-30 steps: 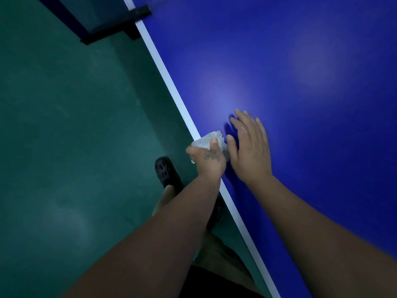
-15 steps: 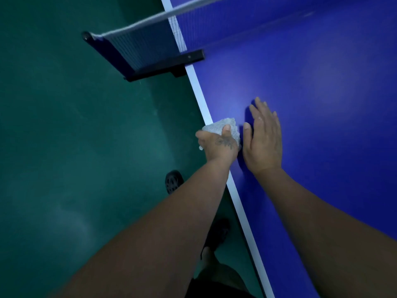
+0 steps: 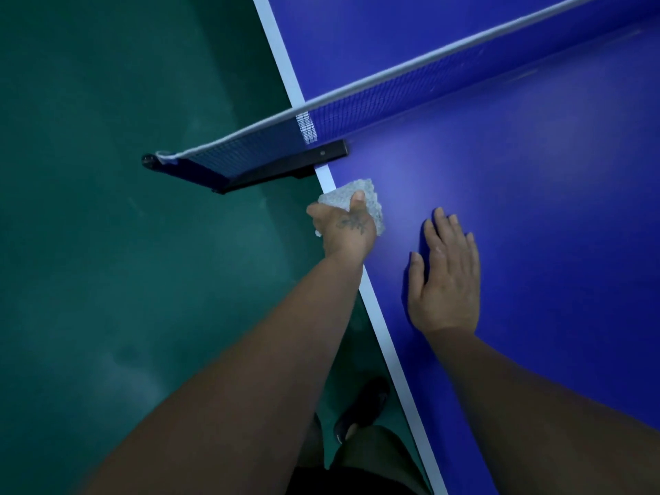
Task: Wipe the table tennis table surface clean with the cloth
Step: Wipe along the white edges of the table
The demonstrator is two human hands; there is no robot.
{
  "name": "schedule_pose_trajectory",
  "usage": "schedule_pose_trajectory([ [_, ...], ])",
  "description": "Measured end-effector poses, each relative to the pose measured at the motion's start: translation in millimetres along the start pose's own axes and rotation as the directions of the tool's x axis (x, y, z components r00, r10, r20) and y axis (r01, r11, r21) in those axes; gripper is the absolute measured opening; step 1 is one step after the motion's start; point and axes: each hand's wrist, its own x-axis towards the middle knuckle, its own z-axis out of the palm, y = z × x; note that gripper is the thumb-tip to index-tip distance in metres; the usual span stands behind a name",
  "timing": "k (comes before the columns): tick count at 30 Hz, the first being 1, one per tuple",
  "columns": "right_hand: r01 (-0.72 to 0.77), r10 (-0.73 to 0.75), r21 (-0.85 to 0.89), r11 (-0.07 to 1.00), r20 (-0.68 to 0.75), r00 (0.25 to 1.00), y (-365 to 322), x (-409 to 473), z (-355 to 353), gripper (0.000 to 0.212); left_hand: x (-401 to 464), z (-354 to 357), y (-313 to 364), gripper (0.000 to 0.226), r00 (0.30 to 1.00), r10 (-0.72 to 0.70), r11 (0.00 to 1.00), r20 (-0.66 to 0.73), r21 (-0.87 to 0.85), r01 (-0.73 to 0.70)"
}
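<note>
Left hand (image 3: 344, 226) is gripping the cloth (image 3: 360, 200), a crumpled light grey wad, thumb curled over the top of it and fingers wrapped around its outer side. Cloth is sitting on the white edge line (image 3: 389, 351) of the table (image 3: 553, 209), part on the line, part on the blue, just on the near side of the black net clamp (image 3: 285, 166). The cloth's left corner is overhanging the table edge. Right hand (image 3: 444, 276) is lying flat on the blue surface, fingers straight and together, thumb out, holding nothing; it is sitting beside the cloth, further in from the edge line, not touching it. Net (image 3: 393, 98) is running across just beyond the cloth. Green floor (image 3: 107, 244) is showing left of the edge line, and a dark shoe (image 3: 360, 405) is standing on it close under the table edge.
</note>
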Motion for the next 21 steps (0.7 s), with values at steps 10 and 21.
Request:
schedule_pose_trajectory([
  [10,-0.007,0.008,-0.047,0.999,0.030,1.000,0,1,-1,0.048,25,-9,14,0.045,0.999,0.035,0.995,0.005,-0.089,-0.035],
  [21,-0.002,0.003,-0.043,0.999,0.020,1.000,0,0,2,0.048,35,-28,5,0.024,0.987,0.088,0.974,-0.133,-0.196,-0.114],
])
